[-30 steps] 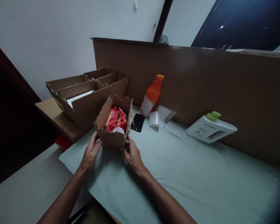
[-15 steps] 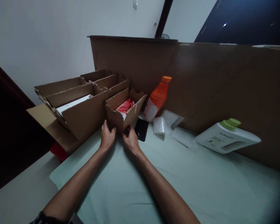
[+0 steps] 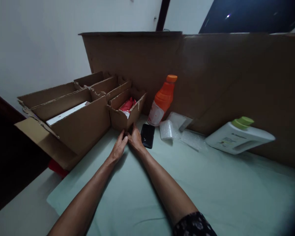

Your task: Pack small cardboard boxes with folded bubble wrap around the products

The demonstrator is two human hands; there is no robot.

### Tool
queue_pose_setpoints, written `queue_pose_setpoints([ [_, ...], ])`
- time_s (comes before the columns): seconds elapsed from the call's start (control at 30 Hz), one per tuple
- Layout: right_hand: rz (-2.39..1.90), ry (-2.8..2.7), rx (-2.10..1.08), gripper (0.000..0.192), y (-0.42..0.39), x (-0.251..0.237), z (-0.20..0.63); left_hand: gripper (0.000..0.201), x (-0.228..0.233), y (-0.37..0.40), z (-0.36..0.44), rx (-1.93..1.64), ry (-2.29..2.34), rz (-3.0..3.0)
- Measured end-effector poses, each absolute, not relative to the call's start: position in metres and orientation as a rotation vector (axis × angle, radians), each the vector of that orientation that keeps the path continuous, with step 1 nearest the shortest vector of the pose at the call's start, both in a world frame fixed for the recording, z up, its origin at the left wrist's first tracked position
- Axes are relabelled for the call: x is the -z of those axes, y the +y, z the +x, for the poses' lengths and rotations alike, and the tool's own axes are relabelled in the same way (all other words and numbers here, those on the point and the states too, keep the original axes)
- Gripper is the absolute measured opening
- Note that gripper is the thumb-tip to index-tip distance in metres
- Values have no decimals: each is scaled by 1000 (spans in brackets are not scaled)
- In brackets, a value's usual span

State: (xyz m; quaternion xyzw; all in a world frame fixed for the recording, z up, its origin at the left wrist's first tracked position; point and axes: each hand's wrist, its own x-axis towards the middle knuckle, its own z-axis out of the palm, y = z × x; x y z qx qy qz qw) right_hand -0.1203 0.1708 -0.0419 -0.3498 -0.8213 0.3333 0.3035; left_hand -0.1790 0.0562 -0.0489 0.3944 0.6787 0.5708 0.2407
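A small cardboard box (image 3: 120, 119) stands at the right end of a larger divided cardboard box (image 3: 88, 121). Inside the small one lies a red packet (image 3: 127, 105) with a silvery-white end. Just before its front bottom corner, my left hand (image 3: 118, 148) is open, fingers stretched forward, thumb beside my right hand (image 3: 135, 140). The right one is also open, its fingertips reaching the box's lower edge. Both hands nearly meet, and the gap between their fingertips is dark. A black phone-like slab (image 3: 147, 135) lies right of my right hand.
An orange-capped bottle (image 3: 162, 101) stands behind the slab. Bubble wrap (image 3: 167, 130) and a clear plastic piece (image 3: 178, 119) lie beside it. A white jug with a green cap (image 3: 238, 137) leans at the right. Tall cardboard (image 3: 218, 82) borders the green cloth (image 3: 186, 183).
The small box sits closer against the larger box. My left hand has left the box's side and come rightward to my right hand. The camera view has shifted slightly.
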Motion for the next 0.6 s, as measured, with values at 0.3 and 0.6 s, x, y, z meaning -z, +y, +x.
queue_pose_setpoints([
  [0.3,-717,-2362,-744,48,90,33,-19,74,43,32,-168,-1358,1894,1284],
  [0.6,-1454,-2134,66,16,59,-26,346,61,99,-86,-86,-561,2083,2110],
])
